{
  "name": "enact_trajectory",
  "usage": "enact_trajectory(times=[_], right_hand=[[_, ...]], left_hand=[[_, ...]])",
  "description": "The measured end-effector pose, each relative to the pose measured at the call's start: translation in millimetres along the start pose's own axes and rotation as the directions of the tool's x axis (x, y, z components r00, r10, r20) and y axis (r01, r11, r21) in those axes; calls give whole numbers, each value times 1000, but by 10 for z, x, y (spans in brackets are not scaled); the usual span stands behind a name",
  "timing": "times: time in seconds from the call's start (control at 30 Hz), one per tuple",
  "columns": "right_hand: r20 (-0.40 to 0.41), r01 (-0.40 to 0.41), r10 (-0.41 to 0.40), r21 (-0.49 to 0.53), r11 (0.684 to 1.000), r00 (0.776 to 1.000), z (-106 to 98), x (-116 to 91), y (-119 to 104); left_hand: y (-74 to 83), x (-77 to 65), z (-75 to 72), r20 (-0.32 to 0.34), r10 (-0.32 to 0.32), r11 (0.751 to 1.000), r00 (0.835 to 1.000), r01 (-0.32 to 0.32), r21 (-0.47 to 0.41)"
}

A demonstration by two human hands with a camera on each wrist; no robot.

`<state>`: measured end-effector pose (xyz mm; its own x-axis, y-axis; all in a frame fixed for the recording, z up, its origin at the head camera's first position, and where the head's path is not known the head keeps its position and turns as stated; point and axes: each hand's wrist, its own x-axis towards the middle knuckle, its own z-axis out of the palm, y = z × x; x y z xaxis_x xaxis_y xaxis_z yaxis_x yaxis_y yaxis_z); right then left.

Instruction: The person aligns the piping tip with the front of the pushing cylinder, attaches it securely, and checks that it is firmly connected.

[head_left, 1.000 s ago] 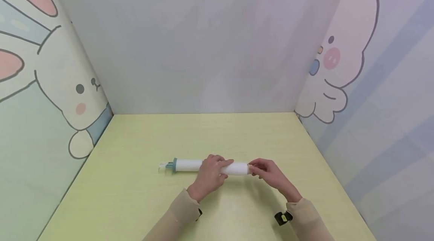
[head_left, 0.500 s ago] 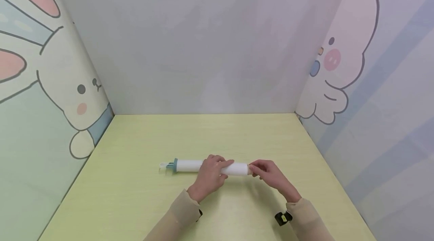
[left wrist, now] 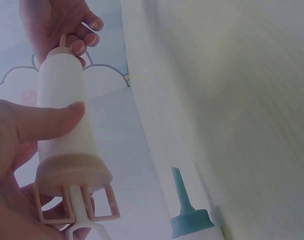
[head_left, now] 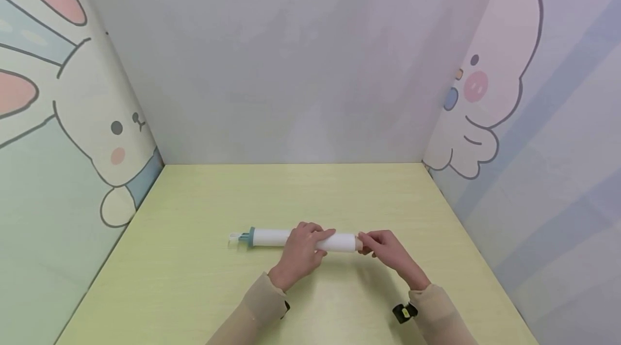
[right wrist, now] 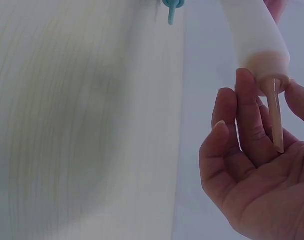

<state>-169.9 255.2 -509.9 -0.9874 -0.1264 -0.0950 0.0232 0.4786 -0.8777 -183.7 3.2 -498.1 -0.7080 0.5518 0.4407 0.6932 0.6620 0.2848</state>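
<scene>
My left hand (head_left: 301, 250) grips the white barrel of a piping syringe (left wrist: 64, 92), thumb across its side. At the syringe's rear are a peach collar with looped grips (left wrist: 74, 172) and a white plunger. My right hand (head_left: 386, 250) pinches the peach nozzle cap (right wrist: 266, 65) at the other end, fingertips on one side and thumb on the other. The slim nozzle (right wrist: 275, 115) points toward the right palm. A second syringe (head_left: 270, 237) with teal fittings lies on the table, its teal nozzle (left wrist: 181, 195) showing in the left wrist view; the held syringe partly hides it in the head view.
The pale yellow-green table (head_left: 291, 188) meets a plain grey back wall (head_left: 291, 64). Side walls carry a cartoon rabbit (head_left: 107, 135) and another cartoon animal (head_left: 477, 113). A black wrist camera (head_left: 404, 312) sits at the right cuff.
The right fingers have shifted slightly at the nozzle cap, showing a little more of its peach edge. The left hand and both syringes stay almost in place.
</scene>
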Motion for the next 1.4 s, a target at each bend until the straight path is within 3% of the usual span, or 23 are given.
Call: enact_trajectory(times=[0.2,0.37,0.8,0.97,1.17,1.4], right_hand=[[13,-10,10,28,1000,1000,-40,-54,-117],[59,22,-27,86,996,998,-78,-117,-285],[8,19,-20,129,991,1000,-28,-57,-3],[21,101,-105,146,984,994,-33,-88,-6],[56,207,-219,170,963,974,-72,-190,-221],[74,246,-262,181,952,962,-62,-196,-269]], left_hand=[[3,5,9,-24,10,1000,1000,-10,-20],[8,10,13,-27,7,999,1000,-8,-32],[4,-4,21,-14,-4,1000,1000,4,-14],[-4,-2,12,-17,-4,1000,1000,4,0],[-9,-1,12,-11,-16,1000,1000,16,9],[-17,-1,26,-5,-20,1000,1000,20,16]])
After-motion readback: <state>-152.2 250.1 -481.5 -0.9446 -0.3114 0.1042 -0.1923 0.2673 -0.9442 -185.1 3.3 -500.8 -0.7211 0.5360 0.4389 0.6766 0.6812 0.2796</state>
